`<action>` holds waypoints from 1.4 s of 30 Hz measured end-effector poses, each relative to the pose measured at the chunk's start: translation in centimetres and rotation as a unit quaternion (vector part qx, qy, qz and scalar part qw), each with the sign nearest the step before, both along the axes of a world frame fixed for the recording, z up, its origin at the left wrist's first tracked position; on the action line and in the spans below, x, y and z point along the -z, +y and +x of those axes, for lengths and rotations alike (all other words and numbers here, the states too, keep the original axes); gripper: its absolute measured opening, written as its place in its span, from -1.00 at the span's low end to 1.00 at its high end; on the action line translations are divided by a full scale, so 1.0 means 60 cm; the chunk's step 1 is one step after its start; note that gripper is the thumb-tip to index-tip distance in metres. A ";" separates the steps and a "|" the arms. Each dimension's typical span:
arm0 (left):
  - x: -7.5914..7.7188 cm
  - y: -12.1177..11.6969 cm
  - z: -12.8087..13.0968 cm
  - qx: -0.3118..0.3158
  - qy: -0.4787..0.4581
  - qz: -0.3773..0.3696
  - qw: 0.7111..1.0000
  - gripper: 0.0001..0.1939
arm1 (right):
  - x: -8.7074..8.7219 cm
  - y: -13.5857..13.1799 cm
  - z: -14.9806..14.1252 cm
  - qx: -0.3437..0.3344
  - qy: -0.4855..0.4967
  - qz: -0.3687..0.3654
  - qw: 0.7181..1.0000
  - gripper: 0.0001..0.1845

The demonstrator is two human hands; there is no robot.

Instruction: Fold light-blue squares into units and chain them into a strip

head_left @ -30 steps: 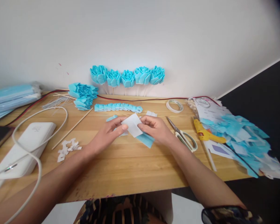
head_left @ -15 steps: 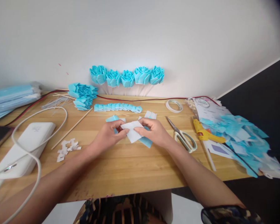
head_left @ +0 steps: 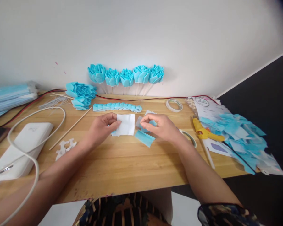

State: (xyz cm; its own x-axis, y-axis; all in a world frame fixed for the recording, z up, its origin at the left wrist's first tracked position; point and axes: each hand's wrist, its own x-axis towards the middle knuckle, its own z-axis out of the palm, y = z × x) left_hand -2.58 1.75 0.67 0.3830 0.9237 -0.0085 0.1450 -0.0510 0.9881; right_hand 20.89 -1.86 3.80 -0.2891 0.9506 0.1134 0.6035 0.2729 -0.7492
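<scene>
My left hand [head_left: 106,125] pinches a white square piece of fabric [head_left: 126,124] by its left edge, the sheet standing out flat to the right. To the right of it, my right hand [head_left: 159,125] has curled thumb and fingers brought close together; what lies between them, if anything, I cannot make out. Under and beside the right fingers lie blue fabric pieces [head_left: 145,138] and a white piece [head_left: 150,112]. Behind both hands lies a row of folded blue petals [head_left: 118,107]. The right wrist and forearm partly cover the scissors [head_left: 190,138].
Several blue fabric roses [head_left: 126,77] on sticks lean against the wall; more roses [head_left: 81,94] lie left. A stick [head_left: 70,128], white scraps [head_left: 65,147], power bank [head_left: 25,150] and cable are left. Tape roll [head_left: 174,105], yellow glue gun [head_left: 206,131] and blue fabric heap [head_left: 240,135] are right.
The right hand has let go of the white square and moved right. The left hand has shifted slightly left, still holding the square, now turned more upright. The view has shifted a little.
</scene>
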 end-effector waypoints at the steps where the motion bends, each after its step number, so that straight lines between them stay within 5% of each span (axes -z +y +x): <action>1: 0.003 0.005 -0.006 -0.001 0.024 0.011 1.000 -0.81 | -0.004 0.001 0.008 0.000 -0.019 0.000 1.000 -0.80; 7: 0.011 0.020 -0.026 0.013 0.280 0.142 0.949 -0.65 | -0.002 0.002 0.031 -0.050 -0.198 -0.013 0.979 -0.77; 11: 0.012 0.020 -0.026 0.031 0.352 0.182 0.918 -0.58 | 0.006 0.003 0.025 -0.095 -0.261 -0.041 0.960 -0.87; 15: 0.020 0.021 -0.023 0.045 0.363 0.188 0.912 -0.54 | 0.005 0.004 0.023 -0.127 -0.190 -0.055 0.972 -0.88; 19: 0.024 0.018 -0.016 0.075 0.348 0.212 0.910 -0.55 | -0.003 0.001 0.016 -0.078 -0.052 -0.045 0.995 -0.87; 24: -0.002 -0.003 -0.006 -0.027 0.210 0.305 0.928 -0.63 | 0.001 -0.002 -0.007 -0.029 0.030 -0.026 0.999 -0.85; 28: -0.021 -0.024 0.004 0.042 0.100 0.219 0.970 -0.65 | 0.019 -0.001 -0.021 -0.022 0.083 -0.042 0.995 -0.84; 34: -0.003 -0.028 0.021 0.062 0.110 0.081 0.989 -0.73 | 0.041 0.003 -0.029 -0.018 0.204 -0.104 0.973 -0.79; 39: 0.000 -0.029 0.025 0.073 0.116 0.092 0.986 -0.74 | 0.041 -0.003 -0.040 -0.046 0.209 -0.120 0.969 -0.48; 42: -0.002 -0.029 0.024 0.072 0.148 0.109 0.980 -0.75 | 0.041 -0.005 -0.043 -0.029 0.166 -0.089 0.982 -0.49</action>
